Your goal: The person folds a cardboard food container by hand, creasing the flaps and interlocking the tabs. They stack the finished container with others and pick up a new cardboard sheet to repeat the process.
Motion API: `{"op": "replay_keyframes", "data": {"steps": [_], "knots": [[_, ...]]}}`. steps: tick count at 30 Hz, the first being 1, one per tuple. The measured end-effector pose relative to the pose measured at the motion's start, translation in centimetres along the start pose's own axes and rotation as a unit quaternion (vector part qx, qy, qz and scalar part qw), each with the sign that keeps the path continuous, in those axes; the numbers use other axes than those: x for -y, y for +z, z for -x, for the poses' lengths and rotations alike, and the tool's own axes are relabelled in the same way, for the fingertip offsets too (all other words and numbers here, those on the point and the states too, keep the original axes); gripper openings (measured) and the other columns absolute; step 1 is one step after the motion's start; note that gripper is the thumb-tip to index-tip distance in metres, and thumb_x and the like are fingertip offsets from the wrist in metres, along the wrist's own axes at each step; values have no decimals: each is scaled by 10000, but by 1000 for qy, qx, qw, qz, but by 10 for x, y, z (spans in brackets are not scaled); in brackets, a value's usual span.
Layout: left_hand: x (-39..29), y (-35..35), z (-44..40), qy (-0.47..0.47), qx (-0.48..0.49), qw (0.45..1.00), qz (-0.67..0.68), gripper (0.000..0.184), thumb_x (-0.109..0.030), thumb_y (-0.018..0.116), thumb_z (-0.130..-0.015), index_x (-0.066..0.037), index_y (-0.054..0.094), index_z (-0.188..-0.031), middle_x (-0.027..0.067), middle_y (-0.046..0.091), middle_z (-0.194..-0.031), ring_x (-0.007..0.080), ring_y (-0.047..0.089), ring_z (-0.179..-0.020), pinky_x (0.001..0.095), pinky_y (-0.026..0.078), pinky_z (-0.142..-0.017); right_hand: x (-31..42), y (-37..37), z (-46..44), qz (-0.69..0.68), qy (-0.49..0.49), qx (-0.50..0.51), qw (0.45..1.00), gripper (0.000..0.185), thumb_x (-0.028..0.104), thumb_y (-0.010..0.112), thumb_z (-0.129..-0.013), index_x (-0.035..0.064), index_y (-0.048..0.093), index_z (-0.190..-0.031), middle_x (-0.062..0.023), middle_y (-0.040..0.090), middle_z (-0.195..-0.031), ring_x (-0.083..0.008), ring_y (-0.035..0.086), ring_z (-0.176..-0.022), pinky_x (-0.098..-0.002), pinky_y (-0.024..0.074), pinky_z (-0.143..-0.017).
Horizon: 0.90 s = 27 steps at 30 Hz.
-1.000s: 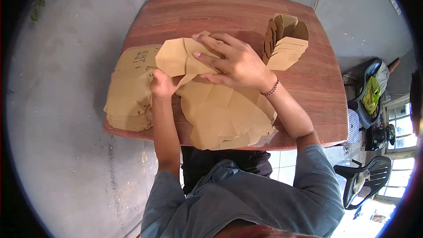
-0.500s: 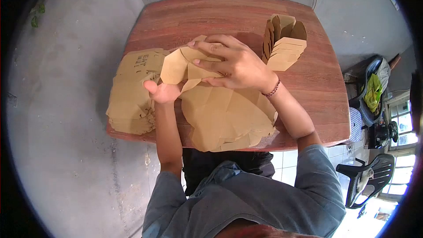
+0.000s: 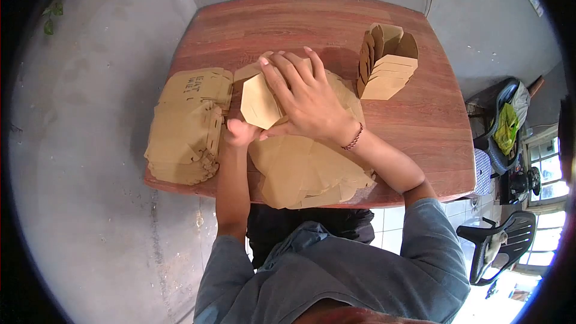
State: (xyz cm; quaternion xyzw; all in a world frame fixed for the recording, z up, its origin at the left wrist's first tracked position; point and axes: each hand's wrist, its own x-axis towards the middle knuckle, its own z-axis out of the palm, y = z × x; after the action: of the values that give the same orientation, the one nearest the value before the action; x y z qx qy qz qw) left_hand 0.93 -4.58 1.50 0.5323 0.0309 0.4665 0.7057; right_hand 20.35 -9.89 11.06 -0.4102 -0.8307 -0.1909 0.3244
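Brown box [image 3: 258, 103]: in the head view, between the two hands above the middle of the bench [image 3: 414, 144], its pale, angular end panel facing left; most of its body is hidden by the right hand.
Right hand [image 3: 310, 99]: laid over the box from the right, fingers spread and slightly bent across it, thumb along its near side.
Left hand [image 3: 242, 132]: at the near left of the box, thumb sticking out; the other fingers are largely hidden, so how they are set cannot be told.
Bracelet [image 3: 354, 137]: braided, dark, round the right wrist.
Middle stack [image 3: 306, 171]: flat, creased brown card beneath and on the near side of the hands, reaching the near edge.
Left stack [image 3: 180, 138]: flat card at the left edge, dark print on the far part.
Nested boxes [image 3: 390, 72]: folded ones, slotted into each other, at the far right, apart from the hands.
Chair [image 3: 505, 241]: dark, off the near right corner, something pale on its seat.
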Motion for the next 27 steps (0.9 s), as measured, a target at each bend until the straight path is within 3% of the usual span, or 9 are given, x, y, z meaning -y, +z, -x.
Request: {"op": "replay_keyframes", "data": {"steps": [2,3,6,8,11,14,21,23,27], "knots": [[8,-4,-8,44,242,942,228,1373,-898,633,-632,3,166,-1556,146,416,-1489,202,528,-1291,292,567,-862,-2,4,1,-20,-11,-21,1000,1093,768,700,-601,-15,524,-1344,-155,562,-1244,-307,510,-1216,-581,325,-1089],[7,-5,-4,45,241,942,229,1373,-898,633,-632,3,166,-1556,146,416,-1489,202,528,-1291,292,567,-862,-4,6,1,-40,-23,-42,998,1095,785,694,-587,-6,539,-1327,-147,576,-1216,-303,530,-1174,-579,336,-1077],[3,-7,7,-2,155,988,2,1377,-985,480,-632,-3,192,-1554,134,449,-1449,79,583,-858,188,461,-466,-10,11,2,-67,-40,-65,995,1077,816,674,-586,-5,573,-1275,-128,603,-1144,-298,564,-1077,-562,366,-1048],[3,-1,5,-29,142,985,94,1445,-933,635,-571,-5,138,-1560,134,414,-1486,203,529,-1289,282,569,-865,-14,12,3,-69,-47,-76,994,1059,821,674,-588,-4,591,-1247,-124,609,-1121,-298,574,-1049,-541,385,-1020],[-10,24,9,-80,-13,996,-25,1452,-926,641,-567,-10,113,-1562,145,361,-1529,249,453,-1376,360,507,-1031,-18,14,3,-72,-57,-89,992,1031,826,673,-592,-3,617,-1202,-119,617,-1091,-294,586,-1007,-500,413,-959],[-8,17,7,-82,51,995,-19,1425,-905,649,-599,-15,94,-1564,156,287,-1574,284,348,-1451,429,371,-1170,-19,14,3,-69,-63,-93,991,1013,824,676,-593,-3,629,-1175,-118,620,-1082,-288,590,-985,-469,424,-902],[4,3,4,-86,55,995,-22,1413,-897,661,-601,-22,107,-1562,142,270,-1583,274,325,-1461,409,389,-1157,-22,16,6,-74,-64,-91,991,1010,804,728,-563,-1,621,-1163,-113,627,-1092,-296,596,-957,-458,428,-908],[25,-12,-5,22,276,932,235,1398,-886,670,-606,-27,120,-1562,135,285,-1578,274,333,-1457,408,389,-1158,-29,20,8,-74,-74,-99,990,1005,800,734,-561,0,623,-1159,-113,629,-1091,-296,600,-955,-456,429,-905],[20,-11,-8,61,317,912,251,1337,-849,672,-660,-30,125,-1564,139,263,-1591,279,311,-1470,429,336,-1191,-24,8,1,-82,-75,-100,989,1042,806,724,-562,-11,614,-1199,-122,628,-1109,-302,602,-995,-459,432,-911]]}}
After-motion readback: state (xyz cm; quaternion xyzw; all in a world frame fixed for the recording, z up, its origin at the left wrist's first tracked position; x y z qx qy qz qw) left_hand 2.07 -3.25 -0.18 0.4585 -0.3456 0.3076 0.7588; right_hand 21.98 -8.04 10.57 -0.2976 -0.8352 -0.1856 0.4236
